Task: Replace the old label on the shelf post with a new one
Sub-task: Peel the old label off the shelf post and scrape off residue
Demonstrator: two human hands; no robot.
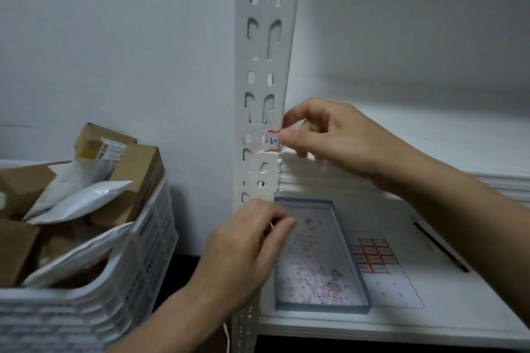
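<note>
On the shelf post [265, 66], the red-edged label [272, 140] lies crosswise. The right hand [329, 137], nearer, pinches its right end from the post's right. The left hand [246, 241] hovers lower down the post, fingers curled; whether it holds anything is unclear.

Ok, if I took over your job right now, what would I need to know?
Right hand: pinches the right edge of the red-edged label on the shelf post.
Left hand: lower, pinching a white scrap.
Label sheet, pen and scrap tray lie on the shelf.
Done: unclear whether this label is old or new.
Left: check, then peel it off or press it flat.
</note>
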